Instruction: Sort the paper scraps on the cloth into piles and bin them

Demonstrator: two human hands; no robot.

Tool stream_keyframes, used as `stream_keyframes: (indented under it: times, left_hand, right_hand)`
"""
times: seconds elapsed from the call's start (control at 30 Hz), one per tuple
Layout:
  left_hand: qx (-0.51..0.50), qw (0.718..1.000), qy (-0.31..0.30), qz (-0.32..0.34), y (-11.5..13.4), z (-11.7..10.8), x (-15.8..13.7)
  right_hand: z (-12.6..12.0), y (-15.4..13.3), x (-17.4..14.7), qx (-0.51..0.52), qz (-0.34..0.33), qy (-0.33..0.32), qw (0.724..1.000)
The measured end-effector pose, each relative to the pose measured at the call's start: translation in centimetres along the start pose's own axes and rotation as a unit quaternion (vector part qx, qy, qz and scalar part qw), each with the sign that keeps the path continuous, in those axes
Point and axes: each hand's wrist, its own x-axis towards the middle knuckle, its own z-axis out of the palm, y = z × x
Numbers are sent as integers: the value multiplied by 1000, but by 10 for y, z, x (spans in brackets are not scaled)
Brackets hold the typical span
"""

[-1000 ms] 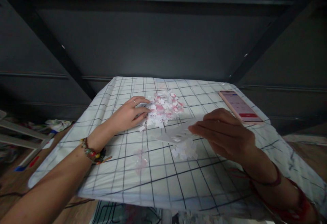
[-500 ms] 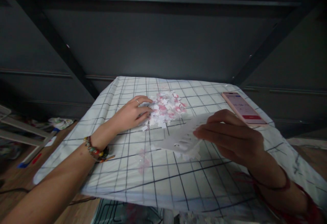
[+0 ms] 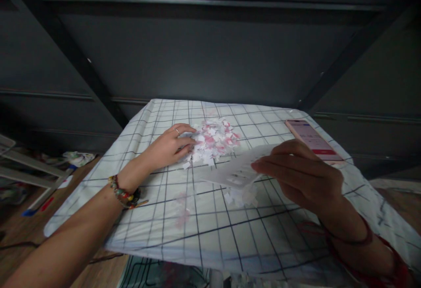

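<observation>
My left hand [image 3: 174, 145] rests on the cloth with its fingers apart, the tips touching the left side of a heap of torn paper scraps [image 3: 215, 141], white with some pink. Between thumb and fingers, my right hand [image 3: 299, 169] pinches a sheet of white paper [image 3: 237, 169] with printed marks on it. The sheet is tilted, held above the cloth in front of the heap. Partly under it lies a smaller pile of white paper scraps [image 3: 241, 197].
A checked cloth [image 3: 210, 231] covers the table. A phone [image 3: 312, 139] in a pink case, its screen lit, lies at the right. Dark panels [image 3: 204, 51] rise behind the table. A pale chair or stool frame [image 3: 33, 176] stands on the floor at the left.
The sheet in my right hand has shifted slightly and tilted, uncovering more of the smaller scrap pile. My left hand stays in place.
</observation>
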Motion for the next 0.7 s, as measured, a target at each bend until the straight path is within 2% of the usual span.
stream_keyframes:
  times: [0.17, 0.27, 0.43, 0.7]
  left_hand:
    - [5, 1000, -6, -6, 0, -1, 0]
    - [0, 1000, -7, -13, -1, -1, 0]
    - [2, 1000, -8, -13, -2, -1, 0]
    - [20, 1000, -10, -14, -8, -3, -2]
  right_hand:
    - [3, -1, 0, 30, -18, -29, 999]
    - [5, -4, 3, 44, -15, -23, 999]
    - [10, 0, 2, -26, -1, 35, 999]
    - [26, -5, 12, -75, -49, -2, 996]
